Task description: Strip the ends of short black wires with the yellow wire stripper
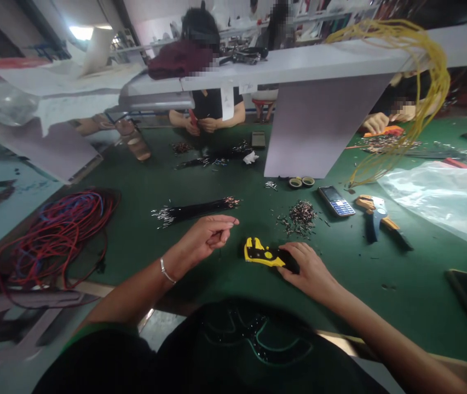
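The wire stripper is yellow and black; the wire bundle is black, silvery at one end and coppery at the other; the desk is plain green; the tangled wires are red with blue strands; the hanging coil is yellow; the phone is dark with blue keys; the second tool mixes orange and blue.

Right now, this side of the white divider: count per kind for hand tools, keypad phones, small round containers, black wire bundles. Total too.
Hand tools: 2 (yellow-and-black tool, blue-and-orange tool)
Keypad phone: 1
Small round containers: 2
Black wire bundle: 1
Total: 6
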